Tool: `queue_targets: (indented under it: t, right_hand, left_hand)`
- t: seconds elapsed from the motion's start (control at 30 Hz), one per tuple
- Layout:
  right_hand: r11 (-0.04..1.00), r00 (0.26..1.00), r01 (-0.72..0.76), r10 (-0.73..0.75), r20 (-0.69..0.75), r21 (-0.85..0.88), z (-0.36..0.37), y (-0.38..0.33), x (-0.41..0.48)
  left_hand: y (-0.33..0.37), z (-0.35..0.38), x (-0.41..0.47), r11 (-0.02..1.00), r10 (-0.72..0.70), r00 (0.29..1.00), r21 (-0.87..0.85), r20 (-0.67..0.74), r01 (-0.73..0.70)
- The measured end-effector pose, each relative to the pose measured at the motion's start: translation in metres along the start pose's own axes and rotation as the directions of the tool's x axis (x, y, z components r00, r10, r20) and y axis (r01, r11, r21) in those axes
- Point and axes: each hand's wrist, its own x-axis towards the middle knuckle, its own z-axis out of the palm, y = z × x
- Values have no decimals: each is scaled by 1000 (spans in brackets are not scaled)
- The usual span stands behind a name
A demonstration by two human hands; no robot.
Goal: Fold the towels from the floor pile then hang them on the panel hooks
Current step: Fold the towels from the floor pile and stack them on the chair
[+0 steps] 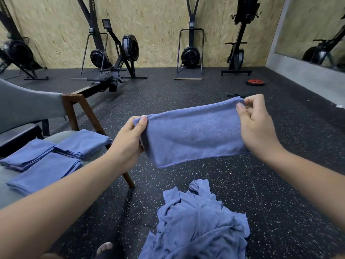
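Spreading across most of the view, the black speckled floor (280,165) runs back to a chipboard wall (158,19), where dark exercise machines (128,45) stand in a row. At the left, a chair (78,109) with wooden legs carries three folded blue towels (46,172) lying side by side on its seat. Straight below the camera, a crumpled pile of blue towels (197,227) lies on the floor. Above the pile, one blue towel (188,135), folded into a long band, is held in the air between both hands. The left hand (128,144) grips its left end, thumb on top. The right hand (255,126) pinches the upper right corner between thumb and fingertips. A red weight plate (255,82) lies far back on the floor, near the wall.
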Motion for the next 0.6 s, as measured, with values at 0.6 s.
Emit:
queue_targets:
  t: [0.6]
  right_hand:
    - [991, 990, -130, 129, 55, 13, 17, -4, -13]
  left_hand:
    - [-25, -13, 17, 792, 231, 945, 609, -232, -44]
